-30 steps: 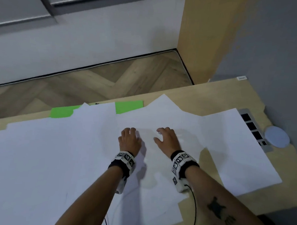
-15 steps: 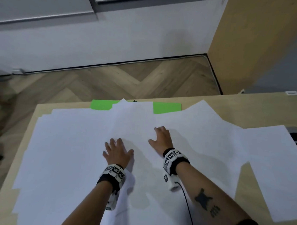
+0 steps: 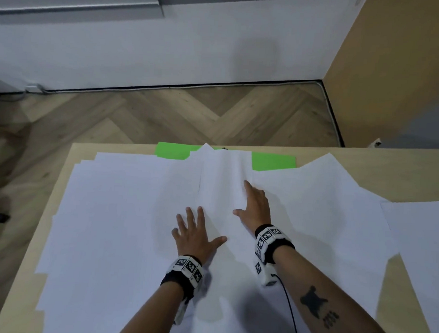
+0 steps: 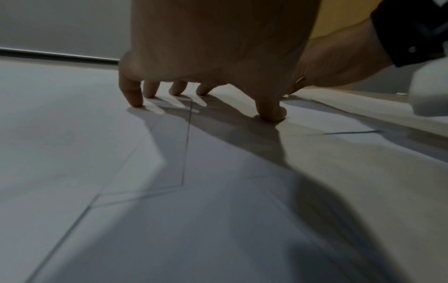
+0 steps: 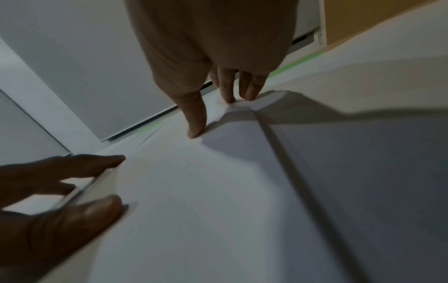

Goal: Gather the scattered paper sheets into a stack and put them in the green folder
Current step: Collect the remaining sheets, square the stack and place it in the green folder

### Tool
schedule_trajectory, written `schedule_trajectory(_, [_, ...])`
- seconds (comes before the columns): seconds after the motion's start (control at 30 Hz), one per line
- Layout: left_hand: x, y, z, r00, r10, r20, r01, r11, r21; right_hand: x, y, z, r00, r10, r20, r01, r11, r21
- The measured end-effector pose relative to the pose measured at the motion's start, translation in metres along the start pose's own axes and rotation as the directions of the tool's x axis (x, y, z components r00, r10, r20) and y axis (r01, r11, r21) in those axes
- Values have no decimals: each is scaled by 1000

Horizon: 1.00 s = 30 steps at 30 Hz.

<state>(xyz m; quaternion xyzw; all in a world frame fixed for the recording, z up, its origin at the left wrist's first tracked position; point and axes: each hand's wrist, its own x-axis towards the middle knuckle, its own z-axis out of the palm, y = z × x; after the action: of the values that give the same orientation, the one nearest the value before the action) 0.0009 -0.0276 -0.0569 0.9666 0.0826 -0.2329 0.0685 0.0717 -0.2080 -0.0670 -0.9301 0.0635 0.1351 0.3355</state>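
We saw the table [image 3: 59, 184] almost covered by overlapping paper sheets [image 3: 116, 212]. The green folder [image 3: 274, 162] lay at its far edge, mostly under them. Our left hand [image 3: 195, 237] pressed down with fingers spread, and our right hand [image 3: 254, 208] pushed with straight fingers; neither gripped anything.

I see matt white paper sheets [image 3: 116, 212] on a smooth, pale wood worktop [image 3: 401, 174]. The folder [image 3: 274, 162] looks like matt green card.
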Motion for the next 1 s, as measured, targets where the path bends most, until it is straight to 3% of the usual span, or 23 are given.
schedule_trajectory(0.2, [-2,-1,0,1000,28,-14,-28,999,18,13,-9,10,988,119,-95,-91,961,261])
schedule_trajectory(0.33, [-2,-2,-1,999,32,-11,-32,999,5,18,-18,2,956,293,-26,-227,789,570])
schedule_trajectory(0.5, [-3,-6,-1,999,48,-25,-48,999,-18,23,-23,-1,906,390,165,-378,570,729])
schedule_trajectory(0.53, [-2,-7,-1,998,54,-27,-54,998,-20,23,-26,-1,902,366,230,-405,530,745])
schedule_trajectory(0.63, [0,-11,-2,997,64,-39,-65,997,-32,16,-37,-6,905,226,360,-424,534,732])
schedule_trajectory(0.77, [0,-16,-5,995,78,-59,-83,993,-80,6,-54,-10,921,97,377,-380,435,816])
schedule_trajectory(0.9, [2,-22,-9,992,90,-93,-103,983,-150,2,-68,-26,939,146,311,-339,541,769])
schedule_trajectory(1.0, [5,-23,-11,991,83,-104,-102,976,-192,2,-61,-42,967,226,119,-254,797,548])
